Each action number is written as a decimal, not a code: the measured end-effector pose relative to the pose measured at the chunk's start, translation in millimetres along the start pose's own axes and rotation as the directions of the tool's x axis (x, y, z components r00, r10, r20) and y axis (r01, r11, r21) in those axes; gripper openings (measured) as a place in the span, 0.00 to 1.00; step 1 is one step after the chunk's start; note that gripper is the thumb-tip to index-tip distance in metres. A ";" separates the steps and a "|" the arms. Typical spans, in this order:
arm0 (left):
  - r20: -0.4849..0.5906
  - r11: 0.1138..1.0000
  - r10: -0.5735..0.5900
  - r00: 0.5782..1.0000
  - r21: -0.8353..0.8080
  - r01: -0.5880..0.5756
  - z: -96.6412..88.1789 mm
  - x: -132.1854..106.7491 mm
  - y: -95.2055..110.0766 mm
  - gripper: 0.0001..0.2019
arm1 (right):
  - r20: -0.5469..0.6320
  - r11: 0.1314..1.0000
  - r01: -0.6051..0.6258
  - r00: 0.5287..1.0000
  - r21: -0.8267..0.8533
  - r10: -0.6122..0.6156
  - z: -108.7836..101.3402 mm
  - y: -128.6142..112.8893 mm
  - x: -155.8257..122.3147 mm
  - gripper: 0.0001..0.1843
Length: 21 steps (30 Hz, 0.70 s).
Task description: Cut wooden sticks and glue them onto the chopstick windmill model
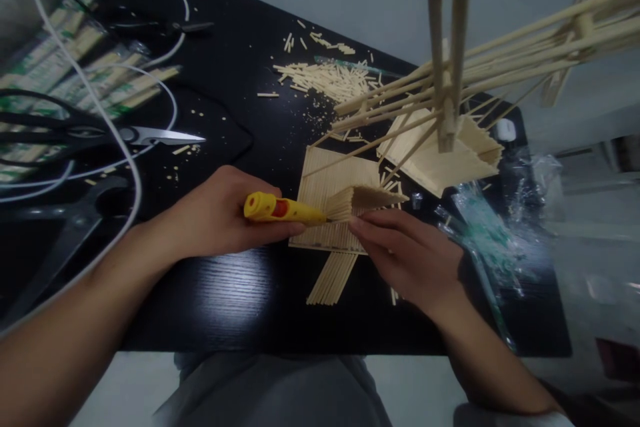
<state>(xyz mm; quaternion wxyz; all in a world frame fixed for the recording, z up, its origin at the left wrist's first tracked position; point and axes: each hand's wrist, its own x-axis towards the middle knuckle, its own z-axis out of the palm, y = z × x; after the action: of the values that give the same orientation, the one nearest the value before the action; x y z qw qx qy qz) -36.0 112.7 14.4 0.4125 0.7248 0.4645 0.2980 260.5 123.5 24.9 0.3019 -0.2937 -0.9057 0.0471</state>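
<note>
My left hand [235, 213] is closed around a yellow utility knife [285, 209] with a red slider, its thin tip pointing right. That tip meets the near edge of a folded panel of thin wooden sticks [340, 203]. My right hand [405, 247] pinches this panel by its lower edge, fingertips close to the knife tip. Beneath both lies a flat square mat of sticks [317, 173] on the black table [230, 293]. A narrow strip of joined sticks [333, 279] pokes out from the mat's near side.
A tall stick framework [450, 73] overhangs the right, beside another stick-built piece [425, 150]. Cut stick bits [335, 80] are heaped behind. Large scissors [150, 135], pliers [70, 227], a white cable [115, 137] and packaged sticks [75, 73] lie left; plastic wrapping [493, 227] lies right.
</note>
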 end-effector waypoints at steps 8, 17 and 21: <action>-0.070 0.990 -0.056 0.996 -0.136 0.046 -7.2 -4.8 2.6 0.20 | -0.007 1.000 -0.007 1.000 0.002 0.007 -0.4 1.4 -0.4 0.11; -0.084 0.995 -0.001 0.996 0.100 0.010 -4.2 0.5 -2.0 0.24 | -0.060 0.999 -0.008 0.998 -0.034 0.006 3.1 3.1 2.9 0.09; -0.078 0.986 0.035 0.996 0.166 -0.022 -3.0 1.5 -6.0 0.25 | -0.061 1.000 0.015 0.998 0.023 -0.013 4.9 4.3 5.5 0.10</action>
<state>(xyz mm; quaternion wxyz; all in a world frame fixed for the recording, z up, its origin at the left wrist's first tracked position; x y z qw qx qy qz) -40.4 116.4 10.6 0.3275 0.7504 0.4936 0.2934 256.3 130.6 22.6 0.3331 -0.2851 -0.8975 0.0464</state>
